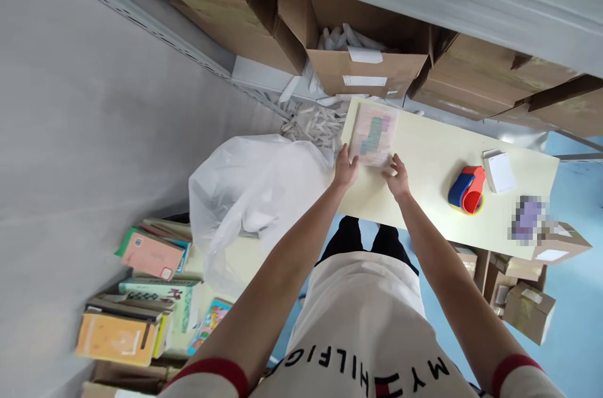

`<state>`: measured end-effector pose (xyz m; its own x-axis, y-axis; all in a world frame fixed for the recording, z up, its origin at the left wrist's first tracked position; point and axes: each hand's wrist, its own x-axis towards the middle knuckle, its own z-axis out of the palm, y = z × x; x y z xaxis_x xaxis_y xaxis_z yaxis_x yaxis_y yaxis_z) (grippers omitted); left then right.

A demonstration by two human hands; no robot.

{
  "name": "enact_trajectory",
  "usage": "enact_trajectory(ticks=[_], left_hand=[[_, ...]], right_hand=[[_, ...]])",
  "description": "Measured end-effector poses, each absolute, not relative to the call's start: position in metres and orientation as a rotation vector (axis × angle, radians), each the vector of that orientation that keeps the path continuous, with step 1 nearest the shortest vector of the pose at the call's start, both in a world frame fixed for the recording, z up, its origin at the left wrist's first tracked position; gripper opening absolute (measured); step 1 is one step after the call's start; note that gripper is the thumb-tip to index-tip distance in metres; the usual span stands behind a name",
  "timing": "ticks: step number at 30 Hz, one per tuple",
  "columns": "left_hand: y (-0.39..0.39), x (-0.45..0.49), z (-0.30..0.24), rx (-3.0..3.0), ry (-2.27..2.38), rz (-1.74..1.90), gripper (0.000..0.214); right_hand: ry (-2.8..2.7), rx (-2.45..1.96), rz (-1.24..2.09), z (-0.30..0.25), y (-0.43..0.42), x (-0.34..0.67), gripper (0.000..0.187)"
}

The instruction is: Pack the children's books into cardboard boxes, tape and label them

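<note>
A flat book point(374, 134), loosely covered in thin whitish see-through wrap, lies on the pale yellow table point(424, 140) near its left end. Green and pink print shows faintly through the wrap. My left hand point(346, 167) grips its near left corner, thumb on the near edge and fingers along the side. At the near right corner, my right hand point(397, 178) has its bent fingers and thumb closed on the edge of the wrap. The undersides of the fingers are hidden.
Right of the book are a red and blue tape dispenser point(467, 189), a small white box point(500, 171) and a blurred purple item point(526, 217). A big translucent plastic bag point(259, 178) and book stacks point(153, 253) stand left. Cardboard boxes point(367, 71) line the shelf beyond.
</note>
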<state>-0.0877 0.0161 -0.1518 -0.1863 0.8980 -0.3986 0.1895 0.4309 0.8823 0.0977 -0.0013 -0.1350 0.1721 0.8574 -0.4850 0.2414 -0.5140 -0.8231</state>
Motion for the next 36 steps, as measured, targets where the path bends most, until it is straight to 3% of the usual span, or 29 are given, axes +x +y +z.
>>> enact_trajectory(ticks=[4, 8, 14, 19, 26, 31, 36], left_hand=[[-0.026, -0.078, -0.115, 1.226, 1.700, 0.842, 0.058], [-0.088, -0.063, -0.081, 1.388, 1.684, 0.820, 0.051], [-0.170, -0.027, -0.064, 1.100, 1.816, 0.773, 0.033], [-0.217, -0.014, -0.044, 0.926, 1.850, 0.933, 0.032], [-0.293, -0.046, -0.013, 0.759, 2.083, 1.138, 0.027], [-0.387, -0.082, -0.006, 0.609, 2.288, 1.325, 0.027], [-0.522, -0.120, -0.024, -0.157, 2.390, 1.715, 0.019]], right_hand=[[-1.065, -1.801, 1.376, -0.109, -0.041, 0.121, 0.082], [-1.146, -1.710, 1.403, -0.084, -0.092, 0.155, 0.072], [-1.178, -1.649, 1.390, -0.066, -0.139, 0.193, 0.048], [-1.277, -1.512, 1.470, -0.054, -0.140, 0.191, 0.035], [-1.530, -1.291, 1.663, -0.036, -0.141, 0.134, 0.028], [-1.755, -1.045, 1.777, -0.034, -0.187, 0.050, 0.029], [-2.010, -0.753, 1.958, -0.034, -0.283, -0.041, 0.032]])
